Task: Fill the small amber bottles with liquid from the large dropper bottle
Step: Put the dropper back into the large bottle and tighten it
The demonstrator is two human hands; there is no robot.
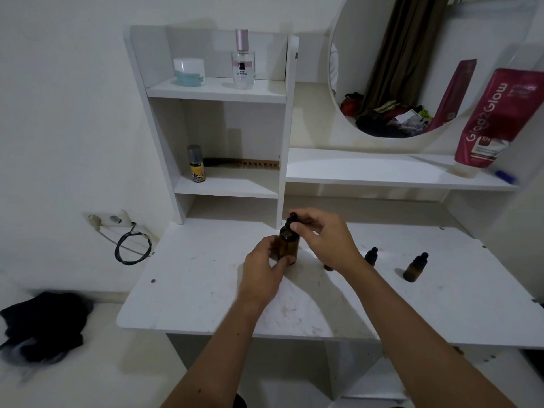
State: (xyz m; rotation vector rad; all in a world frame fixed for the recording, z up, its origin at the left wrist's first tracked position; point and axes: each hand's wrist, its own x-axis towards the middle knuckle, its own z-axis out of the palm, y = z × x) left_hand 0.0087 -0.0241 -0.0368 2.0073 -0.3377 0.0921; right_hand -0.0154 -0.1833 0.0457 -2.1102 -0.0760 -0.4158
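The large amber dropper bottle (289, 243) stands upright on the white table (200, 290), near its back middle. My left hand (265, 269) wraps around the bottle's lower body. My right hand (322, 238) pinches its black dropper cap (291, 221) from the right. Two small amber bottles with black dropper caps stand to the right: one (370, 256) just past my right wrist, another (414, 267) further right. A third small amber thing (328, 267) peeks out under my right wrist, mostly hidden.
A white shelf unit (282, 128) rises behind the bottle, holding a perfume bottle (243, 61), a jar (189, 72), a small spray can (196, 164) and a comb (244, 164). A pink tube (497, 119) leans on the right ledge by the round mirror. Dark cloth (44, 325) lies lower left.
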